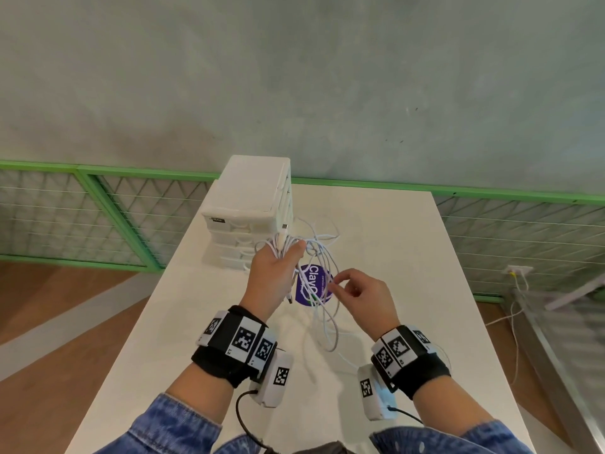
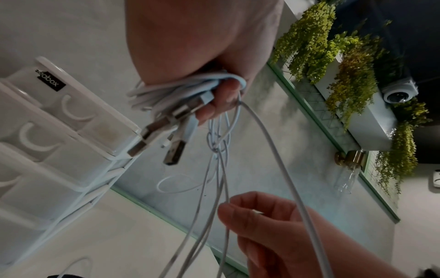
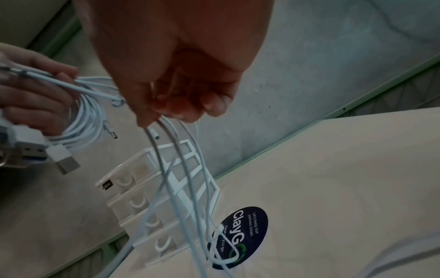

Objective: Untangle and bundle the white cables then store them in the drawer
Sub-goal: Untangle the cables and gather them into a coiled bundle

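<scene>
My left hand [image 1: 275, 267] grips a coiled bunch of white cables [image 1: 319, 257], held above the table. In the left wrist view the coil [image 2: 176, 90] sits in my fist and several USB plugs [image 2: 161, 135] stick out below it. Loose strands [image 1: 327, 322] hang down to the table. My right hand [image 1: 353, 290] pinches hanging strands [image 3: 181, 159] between thumb and fingers; a small connector [image 3: 154, 134] shows at my fingertips. The white drawer unit [image 1: 248, 204] stands just beyond my left hand, its drawers closed.
A round purple sticker [image 1: 314, 285] lies on the white table [image 1: 409, 257] under the cables. A green-framed mesh fence [image 1: 114, 211] runs behind the table, with a pale wall above. Another cable [image 1: 514, 322] trails on the floor at the right.
</scene>
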{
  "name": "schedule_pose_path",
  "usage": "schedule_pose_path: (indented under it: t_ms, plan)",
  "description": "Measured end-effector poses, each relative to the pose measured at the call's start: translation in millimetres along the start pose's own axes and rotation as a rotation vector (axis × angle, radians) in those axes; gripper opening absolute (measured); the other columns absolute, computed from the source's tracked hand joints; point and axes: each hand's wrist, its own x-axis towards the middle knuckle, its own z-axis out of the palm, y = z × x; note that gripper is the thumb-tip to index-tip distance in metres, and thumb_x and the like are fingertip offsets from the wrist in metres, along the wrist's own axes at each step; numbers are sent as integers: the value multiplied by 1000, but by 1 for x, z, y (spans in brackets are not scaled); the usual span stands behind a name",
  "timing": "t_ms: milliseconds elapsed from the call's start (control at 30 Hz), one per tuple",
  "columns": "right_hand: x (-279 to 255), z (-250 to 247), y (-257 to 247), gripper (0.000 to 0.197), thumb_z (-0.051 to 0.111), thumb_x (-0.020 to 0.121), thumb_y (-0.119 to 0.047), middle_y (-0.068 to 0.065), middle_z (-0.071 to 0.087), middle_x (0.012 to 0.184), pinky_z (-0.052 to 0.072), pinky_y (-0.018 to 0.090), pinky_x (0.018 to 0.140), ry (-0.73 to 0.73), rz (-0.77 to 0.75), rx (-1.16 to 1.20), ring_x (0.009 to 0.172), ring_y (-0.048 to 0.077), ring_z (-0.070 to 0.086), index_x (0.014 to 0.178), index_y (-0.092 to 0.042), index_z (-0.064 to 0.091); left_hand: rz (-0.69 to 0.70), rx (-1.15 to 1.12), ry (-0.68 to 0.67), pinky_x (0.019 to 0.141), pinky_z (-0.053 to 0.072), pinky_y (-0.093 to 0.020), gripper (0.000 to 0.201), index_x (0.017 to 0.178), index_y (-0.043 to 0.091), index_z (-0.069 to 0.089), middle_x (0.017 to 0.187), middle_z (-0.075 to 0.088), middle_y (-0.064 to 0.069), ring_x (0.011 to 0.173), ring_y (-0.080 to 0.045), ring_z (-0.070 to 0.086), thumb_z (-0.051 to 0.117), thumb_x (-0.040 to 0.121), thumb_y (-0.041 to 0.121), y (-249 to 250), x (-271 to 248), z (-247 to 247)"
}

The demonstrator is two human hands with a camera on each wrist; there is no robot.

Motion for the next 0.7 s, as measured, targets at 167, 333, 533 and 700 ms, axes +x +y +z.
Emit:
schedule_pose_path:
  t_ms: [167, 333, 533, 700]
  plan:
    - [5, 0, 5, 14, 64, 85, -28, -1, 71, 64, 53, 33, 65, 168, 102, 163, 57, 12, 67, 80, -25, 51, -12, 6, -56, 43, 29, -22, 30, 69, 9, 47, 41, 33, 4, 32, -11, 32, 59, 91, 27, -3, 2, 0]
    - [5, 3, -4, 15, 63, 87, -18, -3, 71, 80, 45, 8, 66, 80, 108, 438, 69, -1, 64, 90, -14, 49, -66, 8, -78, 42, 29, -22, 28, 72, 6, 49, 33, 34, 7, 28, -10, 34, 59, 89, 26, 1, 3, 2]
    - [11, 2, -2, 17, 63, 85, -4, 7, 67, 70, 49, 17, 63, -10, 110, 453, 64, 15, 65, 84, -16, 51, -39, -14, -41, 41, 29, -21, 29, 68, 7, 50, 37, 34, 7, 31, -11, 33, 59, 89, 25, 1, 3, 0]
    - [9, -3, 22, 20, 60, 84, -5, 2, 66, 70, 48, 20, 59, -11, 145, 192, 54, 13, 61, 78, -22, 51, -52, -148, 207, 47, 29, -26, 34, 58, 16, 47, 37, 38, 11, 37, -11, 34, 63, 88, 18, 1, 11, -15]
